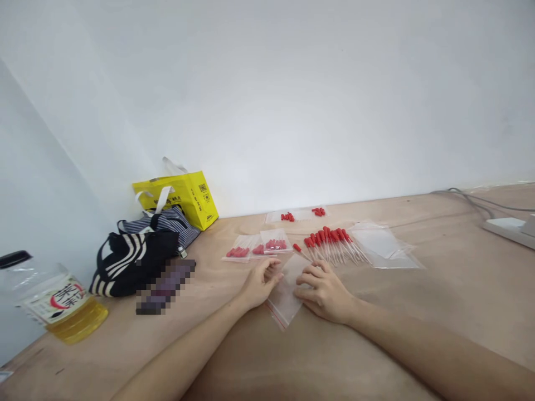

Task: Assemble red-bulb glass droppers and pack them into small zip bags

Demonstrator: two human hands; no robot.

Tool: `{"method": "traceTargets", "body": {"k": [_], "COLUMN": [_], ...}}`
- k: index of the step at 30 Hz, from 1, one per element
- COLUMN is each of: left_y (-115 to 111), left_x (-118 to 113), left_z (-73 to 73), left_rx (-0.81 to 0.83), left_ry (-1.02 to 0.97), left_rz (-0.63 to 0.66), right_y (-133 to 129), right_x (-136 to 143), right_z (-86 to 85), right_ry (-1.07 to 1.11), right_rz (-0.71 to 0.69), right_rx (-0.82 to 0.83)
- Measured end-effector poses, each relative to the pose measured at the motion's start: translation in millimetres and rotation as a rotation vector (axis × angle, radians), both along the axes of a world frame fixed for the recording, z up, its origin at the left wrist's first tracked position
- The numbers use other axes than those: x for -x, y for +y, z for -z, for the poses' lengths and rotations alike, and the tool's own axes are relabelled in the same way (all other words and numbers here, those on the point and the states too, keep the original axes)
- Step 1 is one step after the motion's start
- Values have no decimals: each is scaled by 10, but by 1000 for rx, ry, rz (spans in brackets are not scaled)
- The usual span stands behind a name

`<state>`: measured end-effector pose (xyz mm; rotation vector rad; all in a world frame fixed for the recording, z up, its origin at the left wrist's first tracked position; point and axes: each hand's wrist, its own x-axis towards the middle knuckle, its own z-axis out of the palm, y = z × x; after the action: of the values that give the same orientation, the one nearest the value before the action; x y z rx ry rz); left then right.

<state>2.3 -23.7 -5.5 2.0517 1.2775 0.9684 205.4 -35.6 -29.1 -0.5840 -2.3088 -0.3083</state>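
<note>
A clear zip-lock bag point(285, 285) with a red seal line lies slantwise on the table between my hands. At its left edge rests my left hand point(261, 283), fingers curved and the thumb apart from them. My right hand point(324, 292) has its bent fingers closed on the bag's right side; the fingertips are partly hidden. One dropper with a red bulb point(297, 248) lies just beyond, its stem running behind the right hand. Farther on is a fanned row of red-bulbed droppers point(330, 242) with pale stems.
Bags holding red pieces point(238, 252) lie beyond my left hand, and another bag with red pieces point(287, 217) is by the wall. Flat clear bags point(380, 245) sit right of the droppers. Leftward stand an oil bottle point(62, 306), black bag point(134, 259) and yellow bag point(204, 200); a power strip point(507, 229) is far right.
</note>
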Motion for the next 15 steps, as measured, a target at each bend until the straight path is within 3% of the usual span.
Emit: {"method": "traceTargets", "body": {"k": [2,6,15], "left_y": [-45,-179,-271], "left_x": [68,275,270], "left_z": [-27,-79,10], "left_rx": [-167,-164,-658], "left_ry": [75,173,284], "left_rz": [90,340,237], "right_y": [10,12,4], "right_x": [3,1,0], "right_z": [9,14,23], "right_ry": [7,42,16], "right_rz": [3,40,7], "right_rx": [57,168,235]}}
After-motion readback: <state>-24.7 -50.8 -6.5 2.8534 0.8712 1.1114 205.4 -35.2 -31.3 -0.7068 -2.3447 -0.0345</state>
